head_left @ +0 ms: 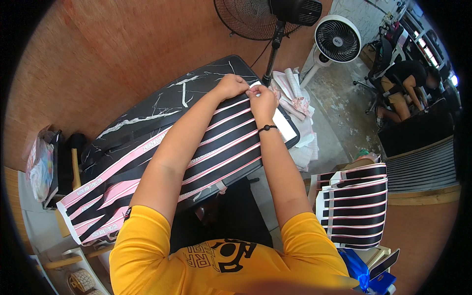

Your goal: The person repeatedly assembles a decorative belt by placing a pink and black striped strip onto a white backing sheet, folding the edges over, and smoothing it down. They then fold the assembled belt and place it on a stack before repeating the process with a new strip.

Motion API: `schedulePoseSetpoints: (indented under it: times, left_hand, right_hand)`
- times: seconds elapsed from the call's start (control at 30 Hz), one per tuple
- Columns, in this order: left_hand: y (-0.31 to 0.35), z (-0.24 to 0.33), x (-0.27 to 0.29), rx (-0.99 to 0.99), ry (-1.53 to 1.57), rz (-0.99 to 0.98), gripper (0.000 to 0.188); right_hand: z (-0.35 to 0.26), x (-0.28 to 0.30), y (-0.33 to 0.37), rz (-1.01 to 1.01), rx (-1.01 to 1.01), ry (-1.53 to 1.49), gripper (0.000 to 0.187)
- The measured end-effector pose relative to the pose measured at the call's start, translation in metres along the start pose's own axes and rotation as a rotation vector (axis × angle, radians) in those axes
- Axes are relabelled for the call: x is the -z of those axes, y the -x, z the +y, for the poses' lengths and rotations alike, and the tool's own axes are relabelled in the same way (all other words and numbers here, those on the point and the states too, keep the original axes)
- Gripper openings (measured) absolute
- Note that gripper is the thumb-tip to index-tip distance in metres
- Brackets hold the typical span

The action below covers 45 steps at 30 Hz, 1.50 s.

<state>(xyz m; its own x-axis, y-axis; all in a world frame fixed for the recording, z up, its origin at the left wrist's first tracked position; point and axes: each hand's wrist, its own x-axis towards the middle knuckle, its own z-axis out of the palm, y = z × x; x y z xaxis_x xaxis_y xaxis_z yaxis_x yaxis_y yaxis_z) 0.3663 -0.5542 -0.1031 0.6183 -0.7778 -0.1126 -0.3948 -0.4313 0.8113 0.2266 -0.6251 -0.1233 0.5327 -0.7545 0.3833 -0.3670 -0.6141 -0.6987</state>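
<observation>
A long sheet (221,142) with black strips on a pink and white backing lies slantwise across the dark marble-patterned table (164,101). At its far right end my left hand (232,87) is closed, fingertips pinched at the sheet's far corner. My right hand (264,103) pinches the same end just beside it, thumb and forefinger together. The fingertips nearly meet, and the exact bit between them is too small to make out. Toward the near left end several black strips (96,209) lie loose and crossed over the pink backing. A white margin (284,125) shows right of my right wrist.
Two fans, one black (295,12) and one white (338,39), stand behind the table. Crumpled paper (300,105) is heaped at its right end. Another striped stack (356,204) sits at my right. A person (410,81) bends over at the far right. A plastic bag (40,169) is at the left.
</observation>
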Motion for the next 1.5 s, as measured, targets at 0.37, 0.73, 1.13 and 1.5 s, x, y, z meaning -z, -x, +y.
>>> schedulePoseSetpoints:
  times: [0.37, 0.73, 1.13, 1.5]
  left_hand:
    - [0.006, 0.002, 0.018, -0.058, 0.287, -0.076, 0.038]
    - [0.04, 0.027, 0.009, -0.448, -0.822, 0.247, 0.013]
    - [0.021, 0.029, -0.005, -0.447, -1.056, 0.386, 0.012]
    - [0.021, 0.031, 0.058, -0.294, -0.579, 0.342, 0.024]
  right_hand:
    - [0.017, -0.003, -0.006, -0.005, -0.112, -0.477, 0.01]
    - [0.014, 0.004, -0.002, -0.173, -0.073, -0.214, 0.046]
    - [0.015, 0.002, -0.001, -0.138, -0.03, -0.197, 0.033]
    - [0.027, -0.009, -0.008, -0.11, -0.094, -0.555, 0.025]
